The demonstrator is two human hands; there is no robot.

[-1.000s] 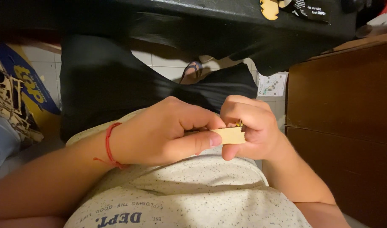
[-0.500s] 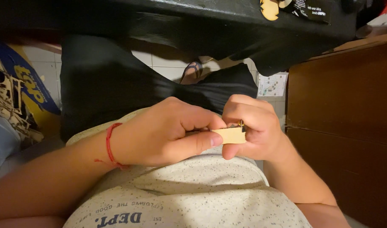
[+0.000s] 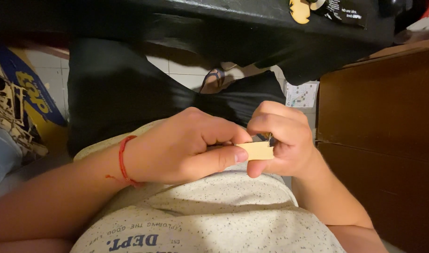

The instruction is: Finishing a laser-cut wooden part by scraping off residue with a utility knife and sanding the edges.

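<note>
Both hands meet over the lap, just above a speckled light shirt (image 3: 214, 220). The left hand (image 3: 186, 145), with a red thread bracelet (image 3: 123, 161) at the wrist, has its grip closed on a small flat tan wooden piece (image 3: 256, 150): the thumb lies along the near edge and the curled fingers cover the far side. The right hand (image 3: 284, 140) closes on the same piece from the right, its fingers bent over the top and its thumb beneath, with a small dark bit showing at the piece's far right corner; what that bit is cannot be told. The piece lies roughly level between the two hands. Beyond them are black trousers (image 3: 130, 89), a sandalled foot (image 3: 212, 80) on a tiled floor (image 3: 186, 70), and the edge of a black surface (image 3: 252, 18). A brown cabinet (image 3: 378, 117) stands on the right, and a blue and yellow box (image 3: 22, 89) on the left.
</note>
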